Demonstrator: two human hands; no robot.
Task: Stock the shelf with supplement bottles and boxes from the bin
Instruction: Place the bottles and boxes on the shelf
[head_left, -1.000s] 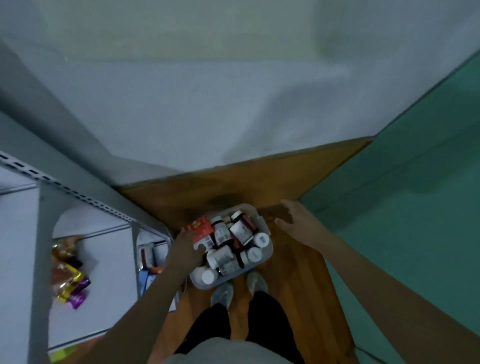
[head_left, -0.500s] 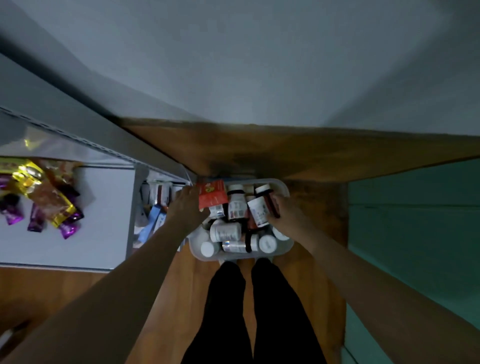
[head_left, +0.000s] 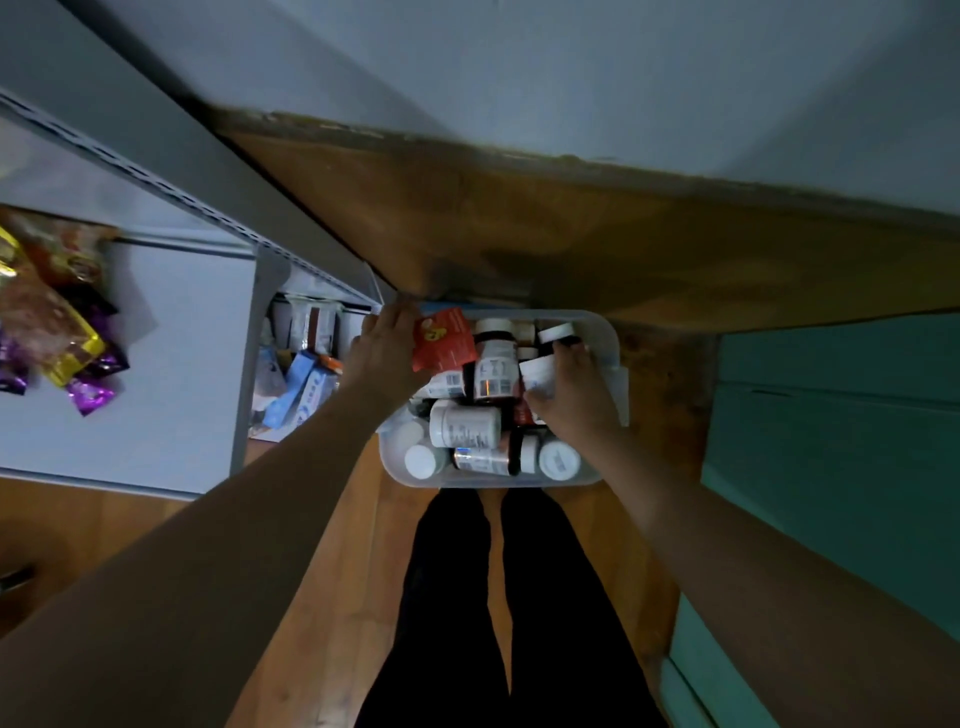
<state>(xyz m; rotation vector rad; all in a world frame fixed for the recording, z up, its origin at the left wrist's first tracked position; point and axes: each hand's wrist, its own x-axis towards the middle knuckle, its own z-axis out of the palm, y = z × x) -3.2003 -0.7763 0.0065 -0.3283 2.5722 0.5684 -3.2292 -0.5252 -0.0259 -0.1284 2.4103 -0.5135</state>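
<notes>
A clear plastic bin (head_left: 615, 353) stands on the wooden floor by my feet, filled with several white-capped supplement bottles (head_left: 465, 427). My left hand (head_left: 387, 348) grips a red box (head_left: 444, 340) at the bin's left edge. My right hand (head_left: 571, 389) reaches into the bin's right side, its fingers curled round a white-labelled bottle (head_left: 537, 374). The grey metal shelf (head_left: 244, 364) stands to the left; its low level holds blue and white boxes (head_left: 304, 384).
Shiny purple and gold packets (head_left: 67, 338) lie on a higher white shelf board at the far left. A teal wall (head_left: 831, 441) runs along the right and a pale wall ahead. My black-trousered legs (head_left: 498, 597) stand just behind the bin.
The view has tilted down and closer to the bin. My right hand came from beside the bin into it and closed on a bottle. My left hand keeps hold of the red box.
</notes>
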